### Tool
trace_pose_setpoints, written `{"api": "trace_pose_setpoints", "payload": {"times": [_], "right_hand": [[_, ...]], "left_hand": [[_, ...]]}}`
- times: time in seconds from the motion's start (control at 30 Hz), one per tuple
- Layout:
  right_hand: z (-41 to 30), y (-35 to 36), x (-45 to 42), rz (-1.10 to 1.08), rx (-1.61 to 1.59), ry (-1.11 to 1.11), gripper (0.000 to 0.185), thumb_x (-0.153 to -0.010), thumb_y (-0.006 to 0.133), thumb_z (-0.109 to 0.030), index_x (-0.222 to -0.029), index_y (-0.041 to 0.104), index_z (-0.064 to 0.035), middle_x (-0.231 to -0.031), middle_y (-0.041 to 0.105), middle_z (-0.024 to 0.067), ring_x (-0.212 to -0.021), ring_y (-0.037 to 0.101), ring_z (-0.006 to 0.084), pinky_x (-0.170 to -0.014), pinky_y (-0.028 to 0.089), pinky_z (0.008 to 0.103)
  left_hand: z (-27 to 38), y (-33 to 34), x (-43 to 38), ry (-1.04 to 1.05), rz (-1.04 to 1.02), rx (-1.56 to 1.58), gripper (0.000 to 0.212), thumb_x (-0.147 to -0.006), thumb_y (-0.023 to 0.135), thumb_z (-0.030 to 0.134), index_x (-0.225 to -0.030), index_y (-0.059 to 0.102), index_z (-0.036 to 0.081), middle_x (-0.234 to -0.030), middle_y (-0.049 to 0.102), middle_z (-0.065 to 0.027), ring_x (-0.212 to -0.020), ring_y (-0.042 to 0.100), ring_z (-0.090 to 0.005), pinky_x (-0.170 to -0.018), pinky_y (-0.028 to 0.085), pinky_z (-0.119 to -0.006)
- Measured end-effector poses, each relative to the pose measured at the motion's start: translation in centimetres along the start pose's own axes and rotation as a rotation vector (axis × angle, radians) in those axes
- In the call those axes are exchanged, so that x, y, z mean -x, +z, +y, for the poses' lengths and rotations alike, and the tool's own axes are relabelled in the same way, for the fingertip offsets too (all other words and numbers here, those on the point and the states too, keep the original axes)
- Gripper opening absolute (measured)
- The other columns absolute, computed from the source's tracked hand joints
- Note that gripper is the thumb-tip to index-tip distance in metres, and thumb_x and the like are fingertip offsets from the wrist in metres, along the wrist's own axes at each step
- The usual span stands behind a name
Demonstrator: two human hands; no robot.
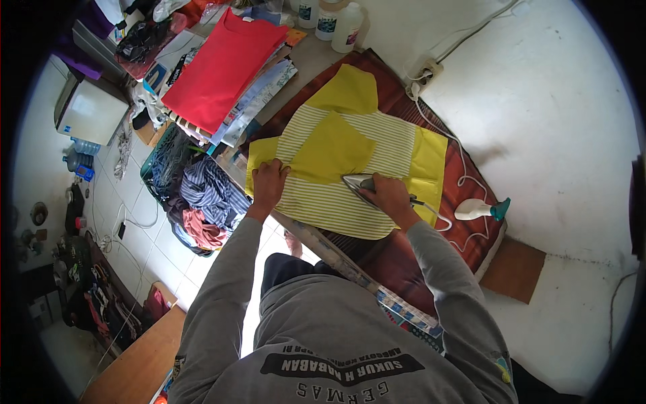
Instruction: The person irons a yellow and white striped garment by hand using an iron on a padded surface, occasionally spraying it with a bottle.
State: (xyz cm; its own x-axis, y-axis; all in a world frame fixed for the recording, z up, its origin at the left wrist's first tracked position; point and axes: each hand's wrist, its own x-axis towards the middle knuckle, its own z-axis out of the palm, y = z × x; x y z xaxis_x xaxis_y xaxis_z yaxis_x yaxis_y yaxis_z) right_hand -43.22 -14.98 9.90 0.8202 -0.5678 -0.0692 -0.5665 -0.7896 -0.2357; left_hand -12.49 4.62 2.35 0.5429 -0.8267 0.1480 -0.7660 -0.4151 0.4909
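A yellow shirt [323,151] with white-striped panels lies spread out on a dark red cloth-covered ironing surface [391,257]. My right hand [391,197] grips the handle of a clothes iron [357,186]. The iron's soleplate rests on the shirt, its tip pointing left at the lower edge of a plain yellow sleeve. At the shirt's left side, my left hand [270,184] pinches the fabric near the sleeve's end. The iron's white cord [439,219] runs from its rear over the red cloth.
A pile of folded clothes topped by a red shirt [227,65] stands at the upper left. Below it sits a basket of crumpled laundry [207,187]. A spray bottle [477,209] lies on the right. Several plastic bottles [347,28] stand behind, near a wall socket [430,76].
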Motion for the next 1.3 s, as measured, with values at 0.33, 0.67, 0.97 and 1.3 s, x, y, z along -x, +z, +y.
{"api": "trace_pose_setpoints", "payload": {"times": [0.33,0.67,0.97,1.3], "right_hand": [[1.9,-1.4,-0.6,-0.092,0.021,0.059,0.054,-0.087,0.077,-0.057,-0.093,0.066,-0.0052,-0.082,0.074,0.0196,-0.081,0.073,0.0418,-0.075,0.057,0.0535],[0.9,-1.5,0.9,-0.293,0.145,-0.096,0.056,-0.092,0.07,-0.061,-0.101,0.064,-0.0057,-0.075,0.072,0.0177,-0.076,0.073,0.0399,-0.072,0.056,0.0548],[-1.6,-0.5,7.3,-0.316,0.02,-0.188,0.044,-0.094,0.072,-0.049,-0.095,0.063,-0.0063,-0.076,0.071,0.0183,-0.073,0.072,0.0414,-0.066,0.056,0.0529],[-10.7,1.0,4.2,-0.211,-0.016,-0.136,0.045,-0.093,0.075,-0.046,-0.1,0.063,-0.0032,-0.076,0.073,0.0168,-0.069,0.073,0.0382,-0.063,0.057,0.0503]], "left_hand": [[-1.6,0.3,0.2,0.033,0.012,0.028,0.027,-0.097,0.073,0.034,-0.101,0.063,0.009,-0.093,0.071,-0.0097,-0.095,0.065,-0.0351,-0.083,0.044,-0.052],[-2.4,0.8,0.1,0.042,-0.007,0.103,0.03,-0.096,0.074,0.034,-0.108,0.064,0.009,-0.097,0.072,-0.0106,-0.096,0.065,-0.0354,-0.084,0.045,-0.052],[-2.6,0.7,-0.5,0.036,-0.041,0.185,0.033,-0.095,0.075,0.035,-0.109,0.064,0.007,-0.097,0.071,-0.0142,-0.093,0.066,-0.0387,-0.085,0.047,-0.054],[-2.6,-1.7,-0.1,-0.008,-0.178,0.312,0.035,-0.093,0.077,0.031,-0.113,0.063,0.006,-0.089,0.068,-0.0148,-0.091,0.064,-0.0385,-0.084,0.046,-0.053]]}}
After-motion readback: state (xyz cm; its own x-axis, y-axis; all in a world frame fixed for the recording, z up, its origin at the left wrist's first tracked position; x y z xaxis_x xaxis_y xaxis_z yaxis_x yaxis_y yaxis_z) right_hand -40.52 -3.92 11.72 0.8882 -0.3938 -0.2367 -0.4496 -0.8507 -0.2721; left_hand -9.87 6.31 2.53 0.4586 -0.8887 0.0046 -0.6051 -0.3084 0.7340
